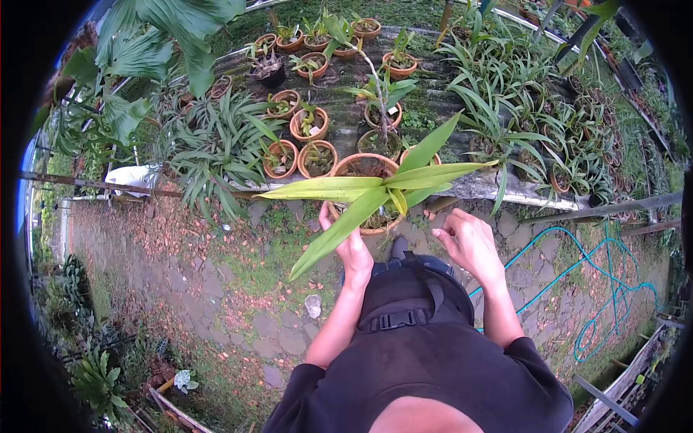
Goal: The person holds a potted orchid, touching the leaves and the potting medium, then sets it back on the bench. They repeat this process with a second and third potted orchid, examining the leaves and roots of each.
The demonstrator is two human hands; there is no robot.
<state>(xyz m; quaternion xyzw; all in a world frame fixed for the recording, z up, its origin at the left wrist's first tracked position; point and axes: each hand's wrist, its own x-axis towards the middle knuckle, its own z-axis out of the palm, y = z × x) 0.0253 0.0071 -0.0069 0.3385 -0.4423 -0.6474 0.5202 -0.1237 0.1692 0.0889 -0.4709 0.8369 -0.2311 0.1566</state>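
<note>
The left hand (pixel 351 251) grips the pot (pixel 357 160) at its near left wall. The right hand (pixel 469 242), half-curled and empty, sits just right of the pot, whose long leaves (pixel 339 189) spread sideways.

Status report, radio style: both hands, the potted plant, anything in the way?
Left hand gripping clay pot at its side. Right hand beside it, fingers curled, nothing visible in it. Long leaves spread over pot; bench pots close ahead.

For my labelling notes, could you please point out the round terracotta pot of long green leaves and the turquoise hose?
Round terracotta pot (pixel 364 156): head view, its far rim.
Turquoise hose (pixel 556 229): head view, a curve over the paving.
</note>
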